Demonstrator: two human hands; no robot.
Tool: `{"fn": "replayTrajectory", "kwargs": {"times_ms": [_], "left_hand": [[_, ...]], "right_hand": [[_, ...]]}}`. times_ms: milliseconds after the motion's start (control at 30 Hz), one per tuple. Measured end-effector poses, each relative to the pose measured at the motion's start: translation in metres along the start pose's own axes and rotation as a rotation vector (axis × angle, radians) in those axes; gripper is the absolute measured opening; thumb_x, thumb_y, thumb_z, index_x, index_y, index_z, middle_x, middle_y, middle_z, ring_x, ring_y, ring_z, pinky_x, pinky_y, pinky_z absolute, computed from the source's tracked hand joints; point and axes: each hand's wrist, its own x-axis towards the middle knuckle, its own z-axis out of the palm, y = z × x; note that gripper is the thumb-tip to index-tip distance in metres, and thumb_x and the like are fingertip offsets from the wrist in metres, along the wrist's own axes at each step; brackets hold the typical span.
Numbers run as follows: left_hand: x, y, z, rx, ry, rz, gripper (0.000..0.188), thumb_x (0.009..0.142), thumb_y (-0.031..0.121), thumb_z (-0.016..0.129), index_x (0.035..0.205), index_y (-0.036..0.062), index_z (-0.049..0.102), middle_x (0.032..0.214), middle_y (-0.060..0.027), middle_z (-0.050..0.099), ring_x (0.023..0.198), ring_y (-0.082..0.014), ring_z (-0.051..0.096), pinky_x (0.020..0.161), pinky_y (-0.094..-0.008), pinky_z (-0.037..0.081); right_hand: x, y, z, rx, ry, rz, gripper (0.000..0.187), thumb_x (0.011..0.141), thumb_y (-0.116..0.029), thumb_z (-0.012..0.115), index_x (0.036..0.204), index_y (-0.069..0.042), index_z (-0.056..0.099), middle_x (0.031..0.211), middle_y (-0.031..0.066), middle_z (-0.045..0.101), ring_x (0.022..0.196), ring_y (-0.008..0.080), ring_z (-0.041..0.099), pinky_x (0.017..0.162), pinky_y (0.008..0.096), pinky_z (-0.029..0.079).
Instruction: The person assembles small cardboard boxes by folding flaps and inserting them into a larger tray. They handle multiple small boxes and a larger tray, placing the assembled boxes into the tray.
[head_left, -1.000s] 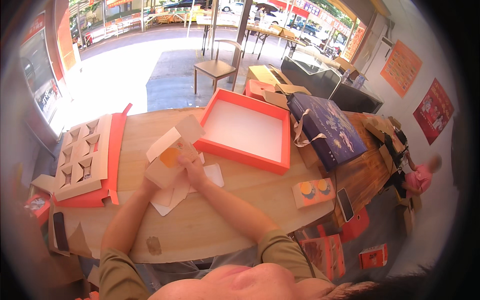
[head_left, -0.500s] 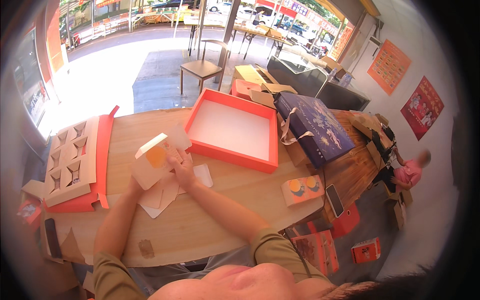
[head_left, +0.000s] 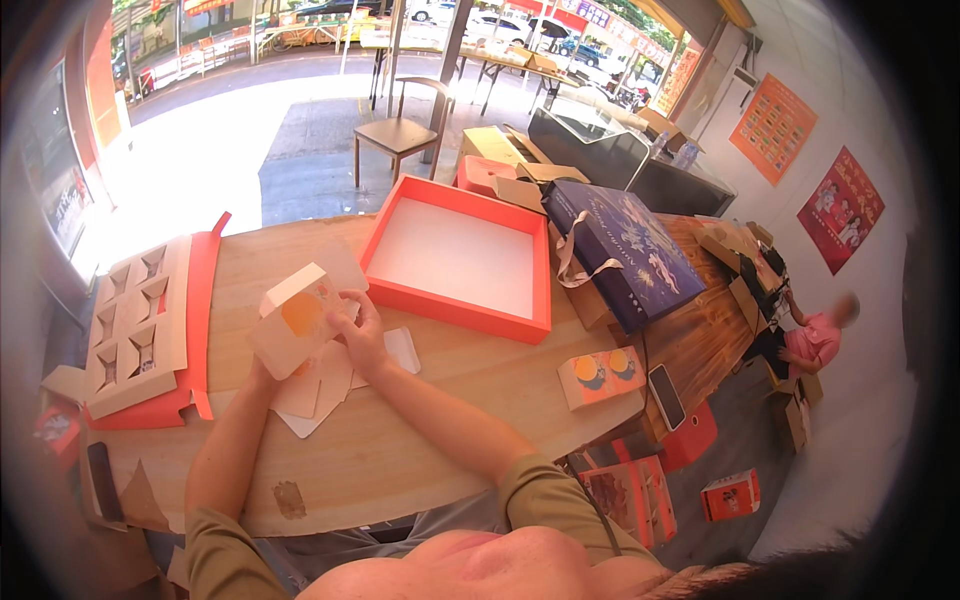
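A small cream folding carton (head_left: pixel 275 345) with an orange round print is held up over the table in front of me. My left hand (head_left: pixel 264 376) grips it from below and behind; most of those fingers are hidden by the carton. On its right side, the fingers and thumb of my right hand (head_left: pixel 360 335) are closed on the edge, by a raised pale flap (head_left: pixel 345 268). Several flat unfolded carton blanks (head_left: pixel 318 395) lie on the table beneath both hands.
Left stands a brown insert (head_left: pixel 150 325) with square openings on a red box. A red open box (head_left: pixel 455 255) with white bottom lies ahead. To the right are a dark blue gift bag (head_left: pixel 635 250), a printed carton (head_left: pixel 600 378) and a phone (head_left: pixel 667 398). A person sits far right.
The carton has tipped a little, with its top more squared open, and sits slightly lower left. My right fingers have shifted along its edge. The whole view has moved slightly.
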Motion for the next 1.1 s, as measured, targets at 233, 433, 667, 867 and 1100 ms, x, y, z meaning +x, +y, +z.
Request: {"fn": "replayTrajectory", "kwargs": {"times_ms": [233,433,667,867,1100], "left_hand": [[-0.005,0.000,-0.010,-0.244,-0.046,-0.301,0.059,0.099,0.017,0.073,0.152,0.0039,0.049,0.145,-0.0121,0.060,0.127,-0.0230,0.064,0.101,-0.0390,0.061],[-0.004,0.022,0.011,-0.274,-0.035,-0.313,0.062,0.103,0.017,0.068,0.157,0.0045,0.041,0.151,-0.0136,0.055,0.133,-0.0243,0.061,0.108,-0.0404,0.058],[-0.001,0.023,0.009,-0.359,-0.019,-0.362,0.059,0.104,0.018,0.067,0.156,0.0055,0.043,0.147,-0.0120,0.057,0.132,-0.0240,0.061,0.109,-0.0402,0.057],[0.001,0.029,0.008,0.018,-0.138,-0.325,0.055,0.102,0.018,0.069,0.152,0.0059,0.048,0.140,-0.0113,0.063,0.126,-0.0217,0.065,0.099,-0.0366,0.062],[0.002,0.028,0.011,-0.442,-0.051,-0.483,0.064,0.098,0.016,0.076,0.153,0.0063,0.047,0.145,-0.0098,0.060,0.129,-0.0210,0.063,0.104,-0.0363,0.058]], "right_hand": [[0.002,0.006,-0.008,-0.019,-0.031,0.041,0.030,0.096,-0.012,0.071,0.124,0.000,0.071,0.132,0.0053,0.059,0.106,0.0076,0.059,0.088,0.0249,0.050],[-0.002,-0.008,0.014,-0.114,-0.006,-0.267,0.042,0.094,-0.004,0.062,0.135,0.003,0.065,0.131,0.0061,0.062,0.117,0.0135,0.061,0.099,0.0284,0.051],[-0.003,0.000,-0.001,-0.233,-0.044,-0.175,0.044,0.092,-0.008,0.065,0.135,0.003,0.065,0.131,0.0082,0.061,0.116,0.0156,0.062,0.096,0.0293,0.053],[-0.003,0.009,-0.007,-0.287,-0.043,-0.173,0.036,0.097,-0.011,0.066,0.130,0.003,0.067,0.119,0.0047,0.067,0.108,0.0126,0.065,0.093,0.0288,0.055],[-0.007,-0.009,0.002,0.049,-0.188,0.027,0.047,0.097,-0.009,0.070,0.140,0.008,0.060,0.131,0.0084,0.056,0.126,0.0171,0.059,0.100,0.0316,0.055]]}}
